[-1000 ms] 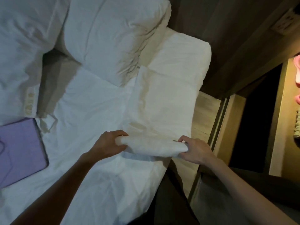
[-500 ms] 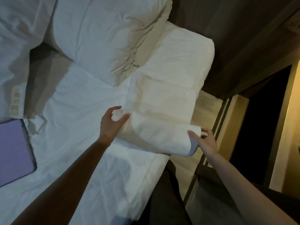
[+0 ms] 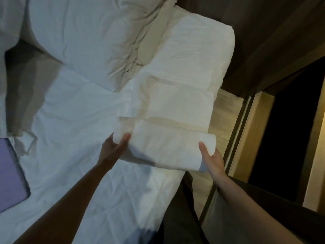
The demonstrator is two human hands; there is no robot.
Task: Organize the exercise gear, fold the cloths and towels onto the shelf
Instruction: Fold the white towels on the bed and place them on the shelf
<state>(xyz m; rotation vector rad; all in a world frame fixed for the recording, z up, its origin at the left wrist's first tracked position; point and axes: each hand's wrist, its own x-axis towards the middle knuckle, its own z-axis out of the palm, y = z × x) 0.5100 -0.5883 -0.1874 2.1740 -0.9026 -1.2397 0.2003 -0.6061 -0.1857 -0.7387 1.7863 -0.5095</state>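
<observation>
I hold a white towel (image 3: 165, 148) with both hands. The near part of it is folded over into a fat roll. The far part lies flat on the bed (image 3: 79, 124), close to the bed's right edge. My left hand (image 3: 112, 150) grips the left end of the roll, with my thumb on top. My right hand (image 3: 213, 160) grips the right end, thumb on top too. Its other fingers are tucked behind the towel, where I cannot see them. A big white pillow (image 3: 84, 37) sits past the towel. A flat purple thing (image 3: 10, 176) lies on the bed, far to my left. A wooden ledge (image 3: 223, 113) runs beside the bed on my right.
</observation>
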